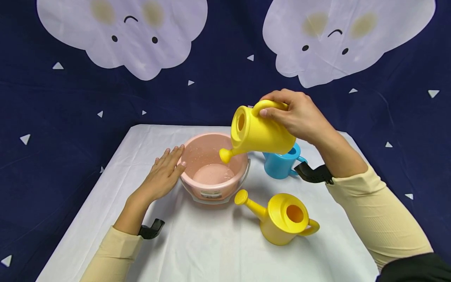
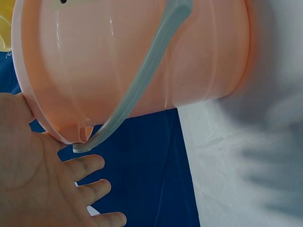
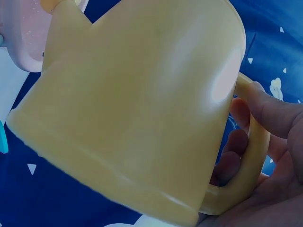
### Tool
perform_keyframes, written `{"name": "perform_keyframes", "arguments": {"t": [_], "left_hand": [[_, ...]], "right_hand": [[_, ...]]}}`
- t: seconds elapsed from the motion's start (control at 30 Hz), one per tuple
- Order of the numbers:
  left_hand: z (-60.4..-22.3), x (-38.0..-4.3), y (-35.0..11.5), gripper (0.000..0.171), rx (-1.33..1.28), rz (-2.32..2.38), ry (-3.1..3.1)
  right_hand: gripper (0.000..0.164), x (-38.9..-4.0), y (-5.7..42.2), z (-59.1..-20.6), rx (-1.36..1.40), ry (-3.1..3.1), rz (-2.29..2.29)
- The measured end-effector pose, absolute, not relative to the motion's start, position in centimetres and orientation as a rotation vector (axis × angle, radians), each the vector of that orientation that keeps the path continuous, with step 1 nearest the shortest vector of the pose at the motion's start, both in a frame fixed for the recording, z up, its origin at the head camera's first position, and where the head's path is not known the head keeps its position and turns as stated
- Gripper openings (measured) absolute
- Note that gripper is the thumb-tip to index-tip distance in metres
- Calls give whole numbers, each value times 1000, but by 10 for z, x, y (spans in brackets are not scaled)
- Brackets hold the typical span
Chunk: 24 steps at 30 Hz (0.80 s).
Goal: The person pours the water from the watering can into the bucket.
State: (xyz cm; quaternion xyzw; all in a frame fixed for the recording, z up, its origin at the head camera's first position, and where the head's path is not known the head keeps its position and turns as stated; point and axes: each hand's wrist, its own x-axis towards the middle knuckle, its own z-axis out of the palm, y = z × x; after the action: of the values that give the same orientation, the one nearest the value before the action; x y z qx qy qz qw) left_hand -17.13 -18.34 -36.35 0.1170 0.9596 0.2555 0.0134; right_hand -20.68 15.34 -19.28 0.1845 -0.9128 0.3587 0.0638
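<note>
My right hand (image 1: 299,113) grips the handle of a yellow watering can (image 1: 264,135), tilted with its spout down over the pink bucket (image 1: 211,184). In the right wrist view the fingers curl round the can's handle (image 3: 259,156). Droplets and a little water show inside the bucket. My left hand (image 1: 162,174) rests at the bucket's left rim, fingers straight and spread. The left wrist view has the thumb side against the rim, beside the bucket's grey handle (image 2: 142,78).
A second yellow watering can (image 1: 282,219) stands upright in front of the bucket, to its right. Behind the raised can is a blue watering can (image 1: 280,164), partly hidden. A white cloth (image 1: 197,250) covers the table; a dark blue cloud-patterned curtain (image 1: 225,58) hangs behind.
</note>
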Motion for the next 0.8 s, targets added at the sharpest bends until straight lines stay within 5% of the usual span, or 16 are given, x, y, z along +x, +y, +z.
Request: {"name": "perform_keyframes", "arguments": {"t": [0.8], "left_hand": [[-364, -172, -184, 60, 356, 787, 2992]], "right_hand": [[25, -206, 149, -188, 608, -2753, 994]]}}
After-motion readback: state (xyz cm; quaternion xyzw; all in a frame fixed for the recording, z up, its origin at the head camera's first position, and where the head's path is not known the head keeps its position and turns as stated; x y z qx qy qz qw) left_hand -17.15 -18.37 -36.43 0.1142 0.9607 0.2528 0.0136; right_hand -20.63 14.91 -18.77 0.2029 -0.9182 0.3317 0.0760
